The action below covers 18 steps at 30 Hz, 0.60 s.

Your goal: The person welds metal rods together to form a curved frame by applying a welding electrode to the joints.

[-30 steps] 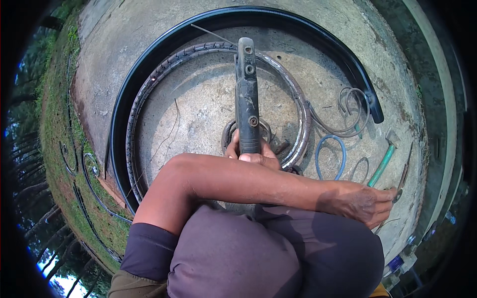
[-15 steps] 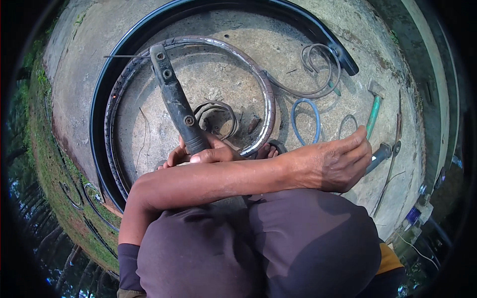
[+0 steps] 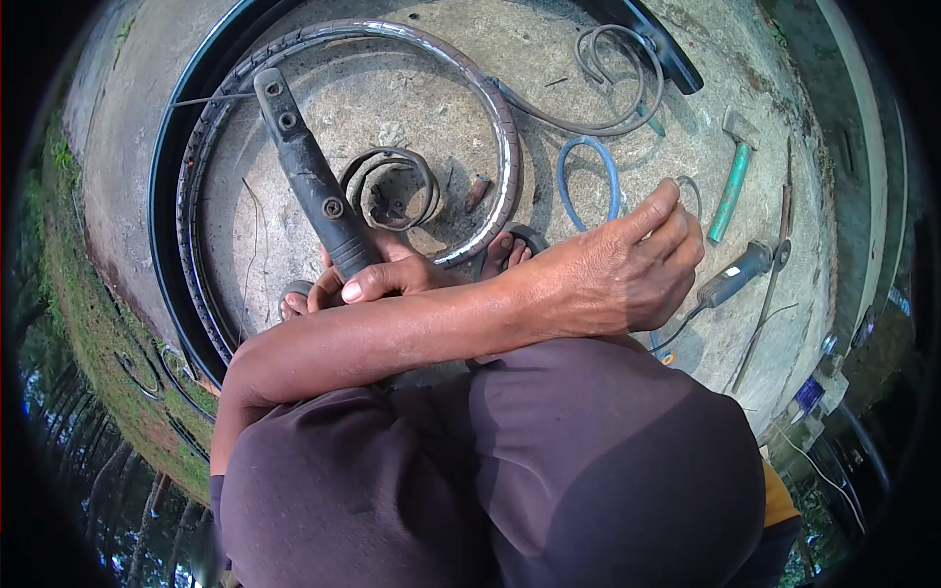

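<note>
While the right hand (image 3: 404, 274) closes round one black electrode holder (image 3: 312, 176), the left forearm (image 3: 421, 328) crosses over to the right side. Right hand: one, wrapped about the grip, thumb on top. Left hand (image 3: 637, 269): one, fingers bunched and curled; cannot tell whether they pinch anything. Electrode holder: one, tilted up and leftward, three recessed screws visible; one thin rod (image 3: 211, 100) projects left from its far end.

On the concrete floor (image 3: 127, 196): one large metal ring (image 3: 508, 147), partly behind the holder; one black curved channel (image 3: 676, 64) outside it. Within the ring: one dark coil (image 3: 432, 191), just right of the holder, and one short brown stub (image 3: 477, 192).

Right side: one looped grey cable (image 3: 578, 125); one blue loop (image 3: 616, 191); one hammer (image 3: 730, 191), green-handled; one black corded tool (image 3: 733, 277); one long narrow bar (image 3: 787, 196). Feet (image 3: 512, 250): two, partly visible beyond the forearm.
</note>
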Available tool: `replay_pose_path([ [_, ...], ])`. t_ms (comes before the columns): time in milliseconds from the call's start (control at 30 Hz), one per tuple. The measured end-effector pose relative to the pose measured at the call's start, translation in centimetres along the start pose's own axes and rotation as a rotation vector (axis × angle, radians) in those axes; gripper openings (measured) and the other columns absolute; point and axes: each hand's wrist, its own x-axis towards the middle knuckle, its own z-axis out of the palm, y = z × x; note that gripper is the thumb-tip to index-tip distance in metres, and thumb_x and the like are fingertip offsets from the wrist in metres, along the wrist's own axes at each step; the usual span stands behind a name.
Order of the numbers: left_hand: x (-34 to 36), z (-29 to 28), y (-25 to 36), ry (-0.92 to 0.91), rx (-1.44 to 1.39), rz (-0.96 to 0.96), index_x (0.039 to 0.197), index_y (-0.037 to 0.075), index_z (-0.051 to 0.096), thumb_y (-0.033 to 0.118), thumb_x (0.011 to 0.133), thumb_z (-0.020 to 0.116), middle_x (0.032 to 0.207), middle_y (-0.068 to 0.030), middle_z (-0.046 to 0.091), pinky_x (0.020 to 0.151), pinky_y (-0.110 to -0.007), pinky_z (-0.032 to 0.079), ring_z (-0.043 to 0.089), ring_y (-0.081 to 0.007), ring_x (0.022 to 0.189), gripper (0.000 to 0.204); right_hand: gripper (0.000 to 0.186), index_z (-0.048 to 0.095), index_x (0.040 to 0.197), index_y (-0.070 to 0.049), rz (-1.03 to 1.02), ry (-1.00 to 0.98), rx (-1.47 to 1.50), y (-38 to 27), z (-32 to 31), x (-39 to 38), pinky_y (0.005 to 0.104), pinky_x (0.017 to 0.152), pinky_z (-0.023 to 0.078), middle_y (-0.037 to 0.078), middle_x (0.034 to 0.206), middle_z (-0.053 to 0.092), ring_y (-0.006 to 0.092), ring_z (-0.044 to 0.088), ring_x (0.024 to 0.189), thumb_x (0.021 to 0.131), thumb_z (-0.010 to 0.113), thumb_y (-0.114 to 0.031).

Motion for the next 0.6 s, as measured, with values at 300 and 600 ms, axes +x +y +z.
replay_pose_path([
  [300,-2.8,-3.5,-2.8,0.273,-0.029,-0.07,0.1,0.005,0.072,0.017,0.077,0.068,0.107,-0.0101,0.066,0.095,-0.044,0.051,0.066,-0.0249,0.097,0.026,0.047,0.047,0.122,-0.002,-0.183,0.185,-0.126,-2.8,0.3,-2.1,0.0268,0.063,0.047,0.01,0.081,0.06,0.0136,0.059,0.07,0.081,0.07,-0.012],
  [600,-23.4,-4.9,-8.5,0.059,-0.144,-1.117,0.139,0.01,0.057,0.045,0.085,0.076,0.131,-0.0226,0.062,0.103,-0.05,0.048,0.061,-0.0332,0.122,0.067,0.045,0.044,0.119,0.006,-0.738,0.708,-0.718,-8.6,-4.8,-13.0,0.0314,0.057,0.049,0.012,0.071,0.058,0.0183,0.059,0.059,0.081,0.066,-0.004],
])
